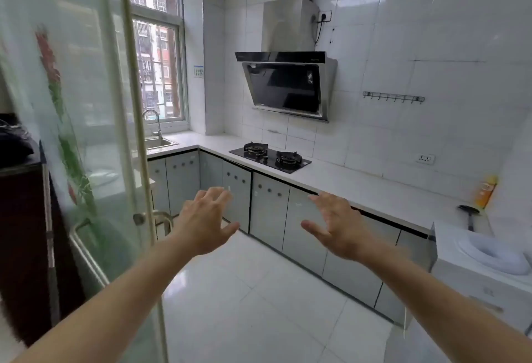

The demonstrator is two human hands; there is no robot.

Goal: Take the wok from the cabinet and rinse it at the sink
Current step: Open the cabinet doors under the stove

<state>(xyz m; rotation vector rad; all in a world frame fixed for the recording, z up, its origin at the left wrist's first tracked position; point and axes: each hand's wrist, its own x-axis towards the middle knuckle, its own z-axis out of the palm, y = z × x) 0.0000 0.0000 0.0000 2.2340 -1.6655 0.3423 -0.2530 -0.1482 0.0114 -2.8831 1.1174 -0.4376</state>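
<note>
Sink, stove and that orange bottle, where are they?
Steel sink (157, 143): head view, on its basin rim.
Black two-burner gas stove (270, 157): head view, on the glass between burners.
Orange plastic bottle (486, 191): head view, on its body.

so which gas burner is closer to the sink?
The left burner on the black hob; the sink is in the far-left corner by the window, and the other burner sits further right.

Wall tiles (431, 31) white. Cabinet doors (269, 213) pale grey, dark dot rows. Hob (270, 157) black. Bottle (486, 191) orange-yellow. Glass door (72, 103): red-green floral print.
</note>
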